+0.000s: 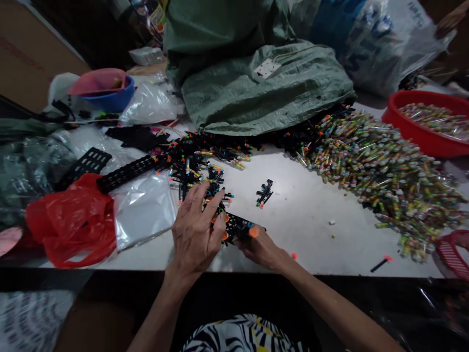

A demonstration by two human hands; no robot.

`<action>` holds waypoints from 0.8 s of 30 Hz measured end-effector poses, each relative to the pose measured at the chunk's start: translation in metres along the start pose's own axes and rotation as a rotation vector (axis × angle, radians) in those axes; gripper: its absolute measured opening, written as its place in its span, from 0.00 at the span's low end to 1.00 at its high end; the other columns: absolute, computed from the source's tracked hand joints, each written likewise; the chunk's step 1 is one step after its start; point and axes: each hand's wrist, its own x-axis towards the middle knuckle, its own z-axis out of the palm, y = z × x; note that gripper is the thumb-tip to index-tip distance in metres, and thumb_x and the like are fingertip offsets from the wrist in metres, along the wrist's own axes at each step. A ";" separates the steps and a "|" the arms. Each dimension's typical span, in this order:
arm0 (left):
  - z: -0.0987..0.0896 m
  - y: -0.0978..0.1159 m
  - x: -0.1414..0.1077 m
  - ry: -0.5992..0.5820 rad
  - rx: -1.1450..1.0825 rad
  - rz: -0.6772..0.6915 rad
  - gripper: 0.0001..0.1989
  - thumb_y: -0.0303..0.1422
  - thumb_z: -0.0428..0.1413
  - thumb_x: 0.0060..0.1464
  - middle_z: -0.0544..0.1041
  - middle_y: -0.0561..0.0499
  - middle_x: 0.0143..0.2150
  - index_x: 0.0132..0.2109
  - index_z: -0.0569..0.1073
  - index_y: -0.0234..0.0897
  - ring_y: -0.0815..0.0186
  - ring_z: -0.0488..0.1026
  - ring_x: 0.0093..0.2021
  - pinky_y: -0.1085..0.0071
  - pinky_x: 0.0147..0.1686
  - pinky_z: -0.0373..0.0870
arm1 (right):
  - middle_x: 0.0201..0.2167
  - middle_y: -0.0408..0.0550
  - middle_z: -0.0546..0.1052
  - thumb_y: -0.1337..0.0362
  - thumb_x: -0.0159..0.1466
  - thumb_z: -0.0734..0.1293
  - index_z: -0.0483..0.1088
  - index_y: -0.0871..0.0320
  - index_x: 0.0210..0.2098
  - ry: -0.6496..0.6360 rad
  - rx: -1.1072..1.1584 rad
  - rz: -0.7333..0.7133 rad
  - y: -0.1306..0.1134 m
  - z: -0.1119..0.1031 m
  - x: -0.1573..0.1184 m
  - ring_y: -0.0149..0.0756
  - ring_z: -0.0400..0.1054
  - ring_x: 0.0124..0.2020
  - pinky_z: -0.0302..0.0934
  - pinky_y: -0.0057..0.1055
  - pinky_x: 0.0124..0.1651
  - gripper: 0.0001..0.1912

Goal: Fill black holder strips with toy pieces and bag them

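Observation:
My left hand (pixel 196 227) lies palm down with its fingers stretched and apart, over the near edge of a heap of small black plastic pieces with coloured tips (pixel 201 154). Beneath and beside it is a black perforated plastic strip (pixel 234 222) with orange-tipped pieces on it. At the strip's right end my right hand (pixel 260 247) is closed around a black plastic piece with an orange tip (pixel 252 231); its fingers are partly hidden. Beyond the hands a small black toy-like piece (pixel 264 193) lies alone on the white table (pixel 300 220).
Right stands a large pile of small clear tubes with coloured contents (pixel 384 171) and a red basin (pixel 410 124). Left are a red plastic bag (pixel 76 220), clear bags (pixel 144 208) and more black perforated strips (pixel 126 173). A green sack (pixel 256 93) lies behind. An orange-tipped stick (pixel 381 264) rests near the front edge.

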 end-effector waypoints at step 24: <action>0.003 -0.011 0.005 0.015 0.022 0.072 0.20 0.33 0.44 0.56 0.62 0.45 0.59 0.56 0.64 0.40 0.55 0.58 0.58 0.54 0.55 0.57 | 0.59 0.48 0.60 0.71 0.63 0.53 0.58 0.50 0.56 0.350 -0.492 0.191 0.074 -0.101 0.061 0.39 0.59 0.53 0.54 0.35 0.50 0.22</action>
